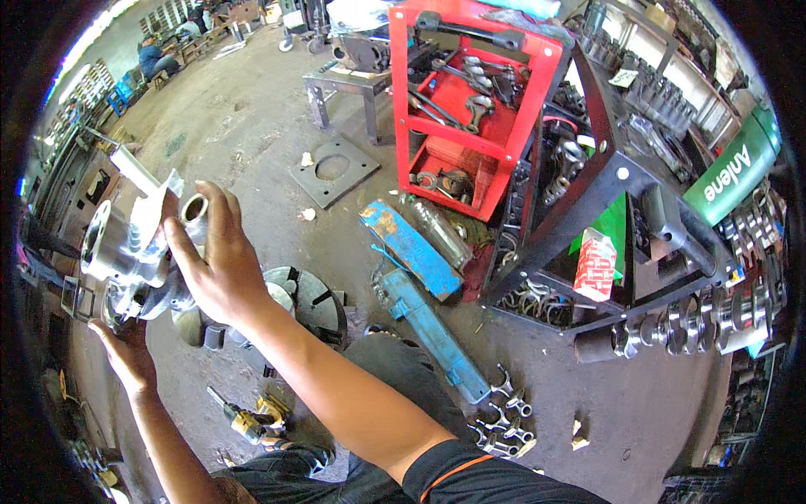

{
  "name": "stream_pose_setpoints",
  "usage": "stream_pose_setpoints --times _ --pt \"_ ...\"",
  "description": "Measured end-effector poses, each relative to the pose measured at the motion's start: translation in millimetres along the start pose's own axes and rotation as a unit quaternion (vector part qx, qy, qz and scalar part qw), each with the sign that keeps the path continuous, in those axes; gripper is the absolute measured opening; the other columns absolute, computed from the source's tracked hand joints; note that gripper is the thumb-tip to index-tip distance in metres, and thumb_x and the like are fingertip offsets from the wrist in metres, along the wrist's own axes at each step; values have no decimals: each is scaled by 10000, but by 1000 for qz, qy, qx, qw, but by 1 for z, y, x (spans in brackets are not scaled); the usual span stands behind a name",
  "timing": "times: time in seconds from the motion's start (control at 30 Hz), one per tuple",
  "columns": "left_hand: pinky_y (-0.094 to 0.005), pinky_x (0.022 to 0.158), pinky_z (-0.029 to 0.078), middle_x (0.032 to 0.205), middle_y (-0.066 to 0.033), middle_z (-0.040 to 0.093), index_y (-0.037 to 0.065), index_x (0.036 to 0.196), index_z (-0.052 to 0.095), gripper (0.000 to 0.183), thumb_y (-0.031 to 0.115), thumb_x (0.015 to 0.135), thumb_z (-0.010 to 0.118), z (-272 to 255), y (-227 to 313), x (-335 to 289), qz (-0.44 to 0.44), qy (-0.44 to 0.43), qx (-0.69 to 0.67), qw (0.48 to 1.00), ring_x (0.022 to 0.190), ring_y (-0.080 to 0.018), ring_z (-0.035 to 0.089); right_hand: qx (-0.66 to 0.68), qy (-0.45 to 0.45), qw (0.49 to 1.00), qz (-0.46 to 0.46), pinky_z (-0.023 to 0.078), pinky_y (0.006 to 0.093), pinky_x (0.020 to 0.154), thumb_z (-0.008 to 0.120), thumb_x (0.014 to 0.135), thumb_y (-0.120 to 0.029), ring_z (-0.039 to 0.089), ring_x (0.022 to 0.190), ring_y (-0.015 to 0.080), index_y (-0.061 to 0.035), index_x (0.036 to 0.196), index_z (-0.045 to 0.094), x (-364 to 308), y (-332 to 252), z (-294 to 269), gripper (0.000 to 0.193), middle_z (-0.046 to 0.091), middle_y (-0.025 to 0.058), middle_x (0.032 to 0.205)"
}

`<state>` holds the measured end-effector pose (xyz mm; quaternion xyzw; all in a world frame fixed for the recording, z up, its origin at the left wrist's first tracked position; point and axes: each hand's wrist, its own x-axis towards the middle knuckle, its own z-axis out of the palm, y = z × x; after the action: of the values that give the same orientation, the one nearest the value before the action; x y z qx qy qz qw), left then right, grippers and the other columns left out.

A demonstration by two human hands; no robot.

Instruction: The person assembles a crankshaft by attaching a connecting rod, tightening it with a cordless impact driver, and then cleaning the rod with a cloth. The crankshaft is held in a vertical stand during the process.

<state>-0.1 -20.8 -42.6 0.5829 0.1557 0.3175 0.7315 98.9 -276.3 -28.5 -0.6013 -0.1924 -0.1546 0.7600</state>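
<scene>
A shiny metal crankshaft (107, 252) with round journals and webs stands at the left. My right hand (220, 260) reaches across to its upper part, fingers bent around a crumpled white sheet (153, 217) of paper or cloth that lies against the metal. A round, hollow metal end (195, 210) shows beside those fingers. Lower down, my left hand (130, 357) is at the underside of the crankshaft, thumb up along it; its other fingers are partly hidden behind the metal.
A round chuck-like plate (312, 307) lies beyond my right forearm. A yellow-black power drill (243, 420), blue metal boxes (437, 340) and several connecting rods (504, 420) are on the floor. A red tool rack (403, 101) and black shelving (554, 227) stand right. Someone sits far back (154, 59).
</scene>
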Motion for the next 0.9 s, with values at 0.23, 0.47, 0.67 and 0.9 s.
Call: stream_pose_setpoints --times 0.23,0.47,0.67,0.9 --pt "-477 1167 297 1498 -194 430 -17 1498 331 927 735 955 310 -10 -6 0 17 2 30 999 1391 -298 416 -47 -6 999 -27 399 495 1067 541 993 -435 432 1296 489 39 1471 241 -4 4 3 737 350 330 1435" --pt "-507 1182 255 1548 -137 380 66 1540 295 884 733 960 286 -10 -1 -1 11 -59 -4 998 1431 -288 365 -84 -37 995 -32 326 457 1143 506 989 -520 347 1390 468 44 1524 143 -4 4 -3 858 247 332 1519" --pt "-495 1193 267 1543 -166 369 24 1525 291 859 693 987 253 -7 2 -6 -16 -48 -24 998 1432 -281 364 -60 -80 995 5 272 447 1176 524 1001 -467 253 1456 439 23 1550 77 -5 1 -11 862 186 323 1561" --pt "-498 1192 254 1538 -177 355 81 1533 310 823 693 991 210 -1 9 -7 30 -71 -1 997 1425 -314 353 -122 3 988 -90 239 464 1188 562 985 -446 251 1444 465 57 1529 151 -2 0 -7 847 225 345 1539"
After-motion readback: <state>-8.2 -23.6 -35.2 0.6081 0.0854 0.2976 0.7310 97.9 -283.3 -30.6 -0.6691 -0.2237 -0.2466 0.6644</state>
